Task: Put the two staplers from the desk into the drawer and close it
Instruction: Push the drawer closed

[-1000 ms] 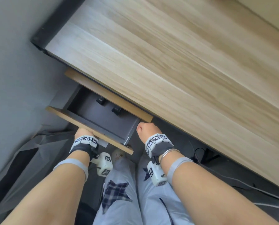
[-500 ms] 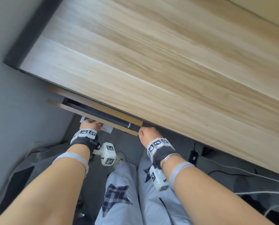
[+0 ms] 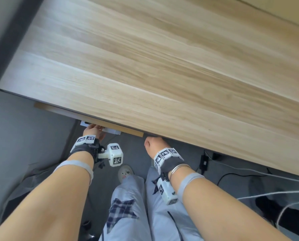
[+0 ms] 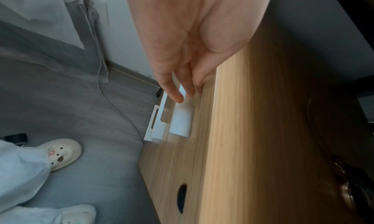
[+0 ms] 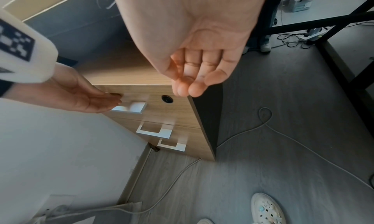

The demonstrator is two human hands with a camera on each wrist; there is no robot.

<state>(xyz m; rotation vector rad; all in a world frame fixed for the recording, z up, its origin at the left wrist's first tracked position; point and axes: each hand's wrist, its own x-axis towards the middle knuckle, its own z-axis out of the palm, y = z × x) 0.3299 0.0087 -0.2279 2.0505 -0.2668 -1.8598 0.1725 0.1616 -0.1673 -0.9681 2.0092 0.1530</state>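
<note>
The drawer [image 5: 153,98] sits flush under the desk's [image 3: 162,66] front edge; staplers unseen; the left hand [image 5: 81,98] lays straight, close-set fingers [image 4: 176,93] on its white handle [image 4: 180,118]; the right hand [image 5: 194,54] hangs beside it, fingers loosely curled, holding nothing.

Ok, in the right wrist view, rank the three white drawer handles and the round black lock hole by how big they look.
1. Top handle, partly covered by the left hand.
2. Middle handle.
3. Bottom handle.
4. Lock hole.
Nearness inflates the upper handles; true sizes may match.

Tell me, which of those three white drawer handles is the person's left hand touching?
The top handle, the uppermost of the three. The left hand lays straight fingers on it; the middle handle and bottom handle below are untouched.
</note>
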